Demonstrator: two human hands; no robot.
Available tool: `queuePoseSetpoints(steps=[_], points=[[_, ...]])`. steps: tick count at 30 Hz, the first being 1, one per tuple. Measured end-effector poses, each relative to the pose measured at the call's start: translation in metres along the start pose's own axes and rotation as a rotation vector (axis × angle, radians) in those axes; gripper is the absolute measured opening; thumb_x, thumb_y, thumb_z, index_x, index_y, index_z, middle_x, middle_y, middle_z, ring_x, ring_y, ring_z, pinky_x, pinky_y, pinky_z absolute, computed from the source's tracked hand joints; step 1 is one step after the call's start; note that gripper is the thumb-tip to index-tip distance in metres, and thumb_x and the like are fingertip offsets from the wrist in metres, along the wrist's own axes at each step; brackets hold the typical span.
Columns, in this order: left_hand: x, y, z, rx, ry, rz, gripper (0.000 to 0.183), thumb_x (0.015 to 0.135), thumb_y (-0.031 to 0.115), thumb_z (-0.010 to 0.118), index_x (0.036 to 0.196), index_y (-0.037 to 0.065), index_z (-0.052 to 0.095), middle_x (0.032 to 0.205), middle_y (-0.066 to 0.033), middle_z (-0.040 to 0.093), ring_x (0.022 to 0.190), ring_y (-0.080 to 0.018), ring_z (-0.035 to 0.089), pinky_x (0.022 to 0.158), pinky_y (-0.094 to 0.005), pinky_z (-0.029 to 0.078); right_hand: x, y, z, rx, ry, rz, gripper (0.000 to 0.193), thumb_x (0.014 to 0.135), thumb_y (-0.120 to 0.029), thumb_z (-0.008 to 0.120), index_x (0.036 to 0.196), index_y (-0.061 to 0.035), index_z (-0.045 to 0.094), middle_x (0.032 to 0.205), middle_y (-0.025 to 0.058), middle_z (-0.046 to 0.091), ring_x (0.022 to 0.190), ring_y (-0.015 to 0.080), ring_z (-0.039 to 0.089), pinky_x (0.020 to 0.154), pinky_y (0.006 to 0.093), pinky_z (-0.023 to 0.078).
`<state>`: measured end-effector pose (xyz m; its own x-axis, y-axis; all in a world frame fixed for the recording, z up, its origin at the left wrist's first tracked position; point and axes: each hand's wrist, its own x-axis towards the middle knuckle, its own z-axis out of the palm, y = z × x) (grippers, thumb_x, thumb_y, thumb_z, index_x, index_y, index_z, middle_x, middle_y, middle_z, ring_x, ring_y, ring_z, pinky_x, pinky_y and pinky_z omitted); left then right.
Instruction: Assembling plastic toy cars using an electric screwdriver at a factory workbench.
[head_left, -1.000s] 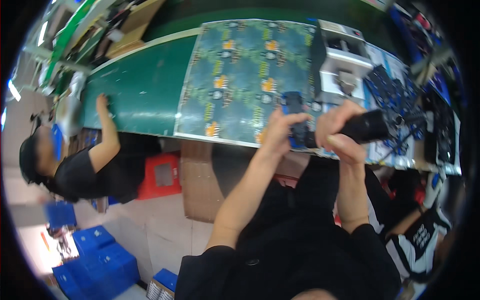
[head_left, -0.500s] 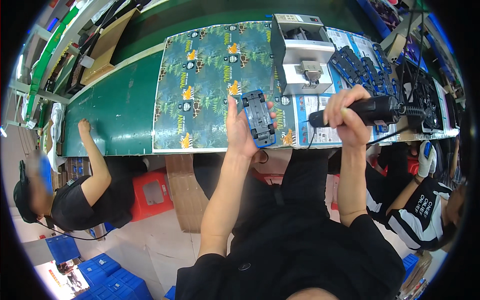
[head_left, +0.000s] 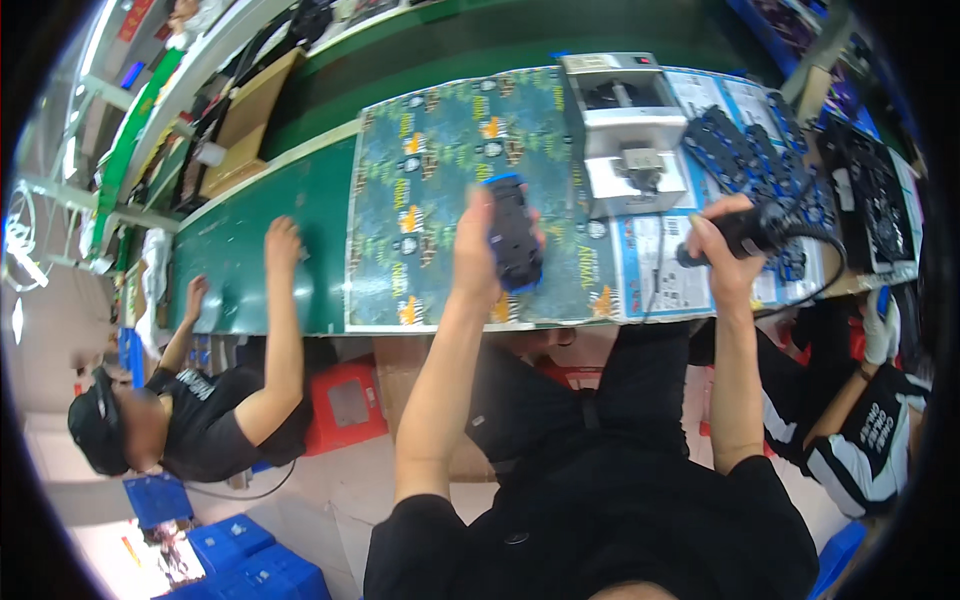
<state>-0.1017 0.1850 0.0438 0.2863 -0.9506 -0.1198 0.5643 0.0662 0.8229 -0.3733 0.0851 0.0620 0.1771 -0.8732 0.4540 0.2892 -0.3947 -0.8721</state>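
Note:
My left hand [head_left: 474, 248] is closed round a toy car [head_left: 514, 235], blue at its edges, with its black underside turned up. It is held over the patterned sheet near the table's front edge. To the right, my right hand [head_left: 728, 262] grips a black electric screwdriver [head_left: 750, 234], its cord curling away to the right. The driver's front end points left and stays apart from the car. Motion blurs the car and both hands a little, so screws on the underside cannot be made out.
A silver box-shaped machine [head_left: 632, 150] stands behind, between my hands. Several blue-and-black car parts [head_left: 735, 150] lie right of it, beside a tray of black parts [head_left: 872, 205]. A co-worker's arm [head_left: 283, 300] reaches over the green table [head_left: 320, 220]; another person's gloved hand [head_left: 882, 335] is at the right.
The whole view has shifted. My right hand and the screwdriver have moved right, farther from the car, which stays in my left hand. The left co-worker's arm has moved right over the table.

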Motion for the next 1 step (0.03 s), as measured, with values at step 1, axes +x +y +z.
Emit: queuePoseSetpoints(steps=[1], points=[[-0.0037, 0.0089, -0.0059, 0.019, 0.022, 0.014, 0.068, 0.097, 0.063, 0.044, 0.124, 0.002, 0.055, 0.089, -0.0112, 0.067, 0.071, -0.0244, 0.066, 0.067, -0.034, 0.056, 0.0014, 0.005, 0.0095, 0.03, -0.01, 0.005, 0.017, 0.083, 0.001, 0.072, 0.092, -0.004, 0.058, 0.065, 0.0049, 0.06, 0.053, 0.0087, 0.056, 0.052, 0.0203, 0.044]])
